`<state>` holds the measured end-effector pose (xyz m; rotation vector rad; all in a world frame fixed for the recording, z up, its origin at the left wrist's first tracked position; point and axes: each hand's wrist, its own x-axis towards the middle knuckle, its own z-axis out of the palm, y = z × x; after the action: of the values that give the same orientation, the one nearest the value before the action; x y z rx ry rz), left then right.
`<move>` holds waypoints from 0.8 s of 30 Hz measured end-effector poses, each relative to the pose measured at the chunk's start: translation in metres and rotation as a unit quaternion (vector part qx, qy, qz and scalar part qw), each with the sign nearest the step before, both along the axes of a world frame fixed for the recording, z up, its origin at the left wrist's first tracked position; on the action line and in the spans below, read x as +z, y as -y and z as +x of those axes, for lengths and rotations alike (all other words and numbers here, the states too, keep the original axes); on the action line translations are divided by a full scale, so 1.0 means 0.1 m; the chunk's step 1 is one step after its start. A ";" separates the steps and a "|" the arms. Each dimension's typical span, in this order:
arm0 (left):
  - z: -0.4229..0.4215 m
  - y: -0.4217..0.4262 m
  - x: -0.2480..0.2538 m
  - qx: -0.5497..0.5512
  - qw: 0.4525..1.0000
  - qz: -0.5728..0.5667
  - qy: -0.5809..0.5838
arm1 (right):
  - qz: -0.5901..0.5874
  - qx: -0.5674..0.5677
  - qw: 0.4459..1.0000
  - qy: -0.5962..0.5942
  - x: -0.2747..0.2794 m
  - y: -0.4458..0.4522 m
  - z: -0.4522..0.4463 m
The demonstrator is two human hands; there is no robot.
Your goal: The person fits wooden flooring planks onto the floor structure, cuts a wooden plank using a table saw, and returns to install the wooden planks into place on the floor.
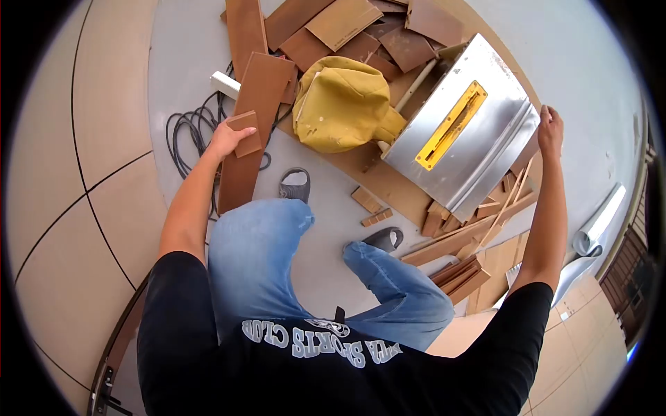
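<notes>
Metal machine top (pixel 485 139) reads bare, smooth and glossy with some speckling at the far edge; yellow insert (pixel 451 126) looks like matt painted metal or plastic, can't tell which, visibly grimy. Dust bag (pixel 345 104) is creased matt cloth with spots. Small block (pixel 248 135) and long plank (pixel 251 118) are wood or wood-like, brown, smooth-faced, low sheen; floor tiles (pixel 114 118) smooth, faintly glossy.

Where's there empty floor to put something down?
Between the blue-jeaned legs and left of the black cable, the floor is bare. Right of the right hand too. Boards crowd behind the yellow bag, scraps beside the metal table.
</notes>
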<state>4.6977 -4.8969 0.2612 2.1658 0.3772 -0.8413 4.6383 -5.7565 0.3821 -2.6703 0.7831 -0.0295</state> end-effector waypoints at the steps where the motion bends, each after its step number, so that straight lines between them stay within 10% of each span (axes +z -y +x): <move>1: 0.01 0.01 -0.10 -0.005 1.000 -0.026 -0.014 | -0.006 0.000 1.000 0.011 -0.20 0.17 0.23; 10: -0.30 -0.24 -0.42 -0.077 0.995 0.046 0.053 | 0.410 -0.154 0.860 -0.262 -0.70 0.32 0.92; 12: -0.28 -0.40 -0.37 -0.035 0.983 0.155 0.087 | 0.356 -0.134 0.883 -0.276 -0.74 0.35 0.99; 18: -0.27 -0.57 0.23 0.308 0.926 -0.219 0.012 | 0.338 -0.097 0.890 -0.290 -0.55 0.18 0.94; 22: 0.04 -0.30 0.35 0.270 0.897 -0.350 -0.008 | 0.268 -0.119 0.942 -0.165 -0.77 0.33 0.92; 24: 0.27 0.23 0.56 0.158 0.903 -0.398 -0.036 | 0.044 -0.059 0.997 0.002 -0.74 0.29 0.75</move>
<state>4.7252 -4.9201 0.3171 1.2744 0.3312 -0.7181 4.7138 -5.7860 0.3079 -2.5380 0.9182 -0.0280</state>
